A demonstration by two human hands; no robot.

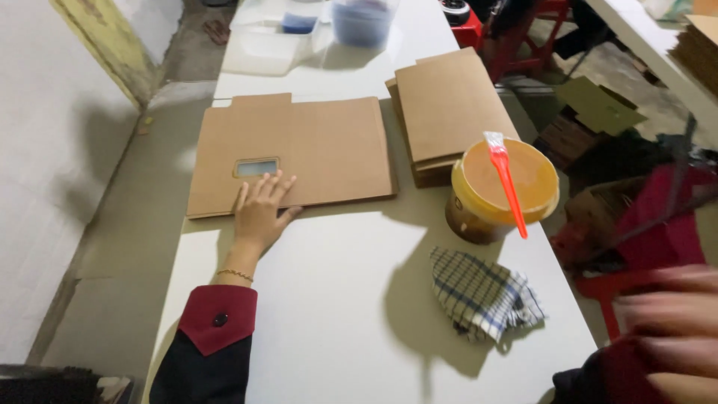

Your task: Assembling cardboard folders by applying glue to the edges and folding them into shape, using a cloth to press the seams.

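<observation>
My left hand (260, 212) lies flat with fingers apart on the near edge of a flat brown cardboard blank (314, 150) that has a small rectangular window cut-out (256, 167). The blank lies on a white table (336, 299). My right hand (673, 322) is blurred at the lower right, off the table's edge, fingers spread, with nothing seen in it. A round tub of yellow glue (502, 187) stands right of centre, with a red-handled brush (505, 176) resting across its top.
A stack of folded cardboard blanks (449, 105) lies behind the tub. A checked cloth (482, 293) sits crumpled at the near right. Clear plastic containers (284, 34) stand at the far end. Red stools (636, 247) and loose cardboard are on the floor to the right.
</observation>
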